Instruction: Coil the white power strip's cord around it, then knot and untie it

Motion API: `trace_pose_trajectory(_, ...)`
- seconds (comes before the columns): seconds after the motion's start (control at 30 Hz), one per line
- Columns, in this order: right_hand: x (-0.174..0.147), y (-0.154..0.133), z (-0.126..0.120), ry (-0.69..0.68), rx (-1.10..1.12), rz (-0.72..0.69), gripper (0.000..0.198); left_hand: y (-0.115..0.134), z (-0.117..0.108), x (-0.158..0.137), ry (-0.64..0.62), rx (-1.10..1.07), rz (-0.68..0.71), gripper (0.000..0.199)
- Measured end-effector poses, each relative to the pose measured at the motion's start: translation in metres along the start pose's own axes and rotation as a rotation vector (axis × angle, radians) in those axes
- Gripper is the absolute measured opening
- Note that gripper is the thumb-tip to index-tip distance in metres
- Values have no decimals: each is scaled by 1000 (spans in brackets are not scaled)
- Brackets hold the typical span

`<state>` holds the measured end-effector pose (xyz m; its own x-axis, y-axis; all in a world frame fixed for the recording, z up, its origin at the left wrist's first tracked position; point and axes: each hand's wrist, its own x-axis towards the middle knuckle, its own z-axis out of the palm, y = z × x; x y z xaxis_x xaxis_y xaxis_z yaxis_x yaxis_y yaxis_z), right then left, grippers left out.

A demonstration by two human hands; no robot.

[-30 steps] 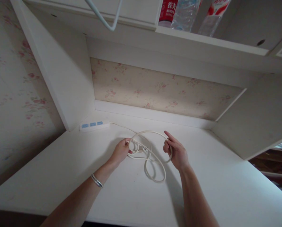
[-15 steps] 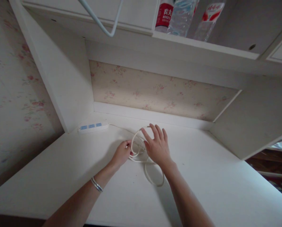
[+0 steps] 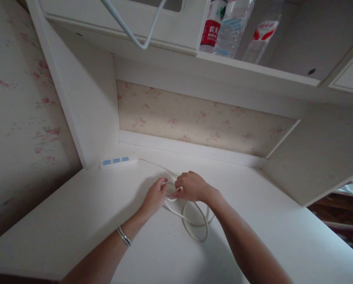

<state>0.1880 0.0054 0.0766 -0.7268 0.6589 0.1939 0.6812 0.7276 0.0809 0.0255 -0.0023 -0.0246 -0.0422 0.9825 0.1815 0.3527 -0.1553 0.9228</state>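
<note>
A white power cord (image 3: 194, 236) lies in loose loops on the white desk. It runs back to a white power strip (image 3: 119, 162) with blue sockets near the left panel. My left hand (image 3: 155, 198) is closed on a small loop of the cord at its left side, thumb against the fingers. Close beside it on the right, my right hand (image 3: 191, 186) has its fingers curled around another part of the same loop. Both hands are just above the desk. The larger loops hang out below and to the right of my right hand, resting on the surface.
White side panels (image 3: 84, 106) stand at left and right of the desk (image 3: 129, 260). Overhead, a shelf (image 3: 259, 73) holds several plastic bottles (image 3: 232, 29). A pale blue bent rod (image 3: 141, 45) hangs in front of the upper cabinet.
My right hand has gone from spread fingers to closed on the cord and moved down closer to my left. The loop between the hands is smaller. The view has shifted slightly.
</note>
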Motion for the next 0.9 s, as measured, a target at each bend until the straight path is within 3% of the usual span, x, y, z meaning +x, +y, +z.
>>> trace_pose_trajectory(0.13, -11, 15, 5, 186, 146, 180, 37, -1, -2, 1, -26, 32, 19, 35)
trace_pose_trajectory(0.27, -24, 23, 17, 313, 282, 265, 36, -1, -2, 2, -70, 2, 9, 37)
trace_pose_trajectory(0.63, -33, -8, 33, 361, 516, 200, 27, 0, 4, -1, -146, -21, 83, 39)
trace_pose_trajectory(0.9, -30, -4, 41, 569, 553, 382, 27, 0, 0, -2, -112, -1, 48, 33)
